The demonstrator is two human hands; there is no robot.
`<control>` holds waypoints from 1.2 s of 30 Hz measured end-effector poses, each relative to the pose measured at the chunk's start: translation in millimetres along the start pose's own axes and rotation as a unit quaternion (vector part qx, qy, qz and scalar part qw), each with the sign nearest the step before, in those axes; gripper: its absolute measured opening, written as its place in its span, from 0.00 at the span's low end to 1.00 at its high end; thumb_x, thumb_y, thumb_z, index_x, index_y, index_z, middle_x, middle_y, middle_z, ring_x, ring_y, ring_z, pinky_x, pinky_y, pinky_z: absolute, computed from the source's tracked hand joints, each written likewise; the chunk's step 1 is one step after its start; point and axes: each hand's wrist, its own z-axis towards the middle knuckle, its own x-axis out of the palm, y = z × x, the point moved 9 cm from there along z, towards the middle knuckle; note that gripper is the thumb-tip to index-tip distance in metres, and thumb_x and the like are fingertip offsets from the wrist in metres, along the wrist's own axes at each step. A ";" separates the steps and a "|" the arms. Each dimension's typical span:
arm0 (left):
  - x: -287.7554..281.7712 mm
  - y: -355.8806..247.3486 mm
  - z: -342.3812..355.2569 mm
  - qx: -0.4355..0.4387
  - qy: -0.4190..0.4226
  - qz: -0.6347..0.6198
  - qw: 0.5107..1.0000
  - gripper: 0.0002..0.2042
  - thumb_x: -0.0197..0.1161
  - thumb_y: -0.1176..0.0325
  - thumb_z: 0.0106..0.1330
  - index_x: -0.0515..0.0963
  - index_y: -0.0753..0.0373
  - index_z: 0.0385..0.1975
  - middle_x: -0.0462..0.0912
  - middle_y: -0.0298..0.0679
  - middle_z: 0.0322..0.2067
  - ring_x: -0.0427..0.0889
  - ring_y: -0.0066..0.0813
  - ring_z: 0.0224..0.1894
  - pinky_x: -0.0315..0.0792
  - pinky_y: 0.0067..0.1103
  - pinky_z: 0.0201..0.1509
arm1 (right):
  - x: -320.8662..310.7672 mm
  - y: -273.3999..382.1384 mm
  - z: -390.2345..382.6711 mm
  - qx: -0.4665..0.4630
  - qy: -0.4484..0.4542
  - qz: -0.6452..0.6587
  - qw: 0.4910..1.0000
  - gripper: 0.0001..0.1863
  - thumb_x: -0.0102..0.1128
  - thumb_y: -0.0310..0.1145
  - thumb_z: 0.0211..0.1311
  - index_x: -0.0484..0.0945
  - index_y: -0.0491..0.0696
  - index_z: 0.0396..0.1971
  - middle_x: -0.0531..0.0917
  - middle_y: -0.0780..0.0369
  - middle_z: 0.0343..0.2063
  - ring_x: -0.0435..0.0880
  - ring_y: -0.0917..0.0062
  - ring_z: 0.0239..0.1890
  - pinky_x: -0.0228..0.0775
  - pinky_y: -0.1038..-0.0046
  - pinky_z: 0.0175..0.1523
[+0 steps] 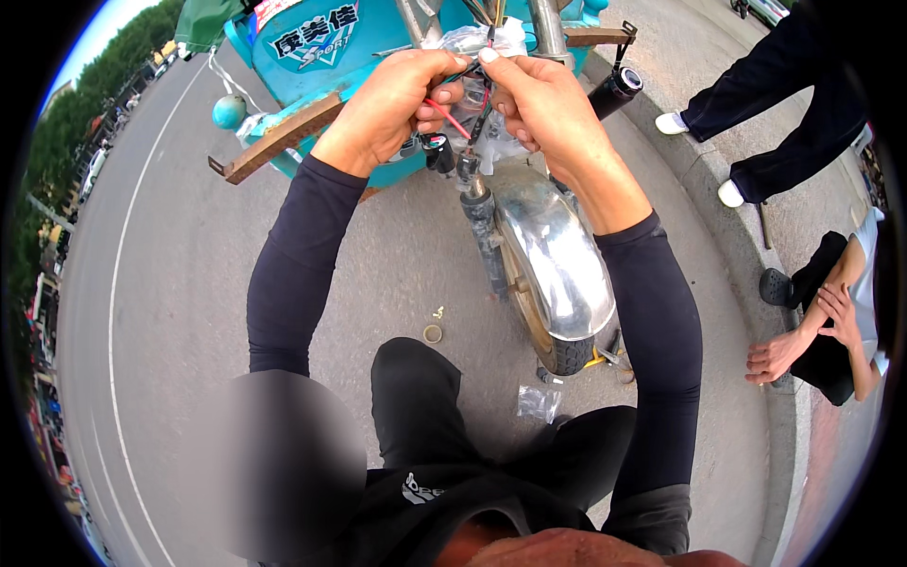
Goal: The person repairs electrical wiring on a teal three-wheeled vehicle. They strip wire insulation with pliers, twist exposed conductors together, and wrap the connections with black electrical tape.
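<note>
My left hand [402, 104] is closed in a pinch on thin electrical wires, with a red wire [450, 119] running out beneath its fingers. Close beside it, my right hand [553, 109] pinches the same dark wires between thumb and forefinger. The fingertips nearly meet, so the exact joint between the wires is hidden. Both hands are above the front fork [484, 231] of a teal three-wheeled vehicle [378, 33]. Clear plastic wrap [505, 38] bunches behind the fingers. Below my right hand is the shiny metal mudguard [557, 250] over the front wheel [573, 356].
Rusty bars [288, 137] stick out at the vehicle's front. A tape roll [432, 334], a clear plastic bag [539, 403] and yellow-handled pliers [595, 360] lie on the road. Along the right kerb [723, 208], one person stands [756, 85] and another sits with hands [779, 354] forward.
</note>
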 end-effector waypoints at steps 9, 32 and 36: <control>7.5 -2.9 1.9 0.025 0.005 0.044 0.999 0.11 0.58 0.62 0.73 0.74 0.59 0.28 0.67 0.23 0.17 0.58 0.09 0.14 0.54 0.13 0.17 | -6.4 3.5 -10.6 -0.007 -0.002 -0.005 1.000 0.20 0.67 0.40 0.66 0.80 0.39 0.48 0.73 0.73 0.20 0.64 0.94 0.15 0.49 0.86 0.17; 8.9 0.1 3.2 0.054 -0.007 0.028 0.998 0.09 0.58 0.62 0.75 0.76 0.61 0.38 0.69 0.23 0.21 0.60 0.09 0.16 0.56 0.11 0.20 | -2.0 -7.2 -15.9 -0.046 -0.038 0.035 0.998 0.13 0.64 0.36 0.64 0.83 0.39 0.33 0.86 0.62 0.25 0.80 0.83 0.18 0.66 0.80 0.23; 11.9 -5.1 -0.1 0.081 -0.038 0.076 0.993 0.10 0.60 0.62 0.73 0.77 0.63 0.40 0.71 0.23 0.22 0.62 0.08 0.19 0.57 0.11 0.22 | -4.3 4.5 -22.8 -0.161 -0.097 -0.128 0.974 0.10 0.64 0.33 0.62 0.81 0.39 0.31 0.86 0.60 0.21 0.83 0.78 0.21 0.74 0.73 0.29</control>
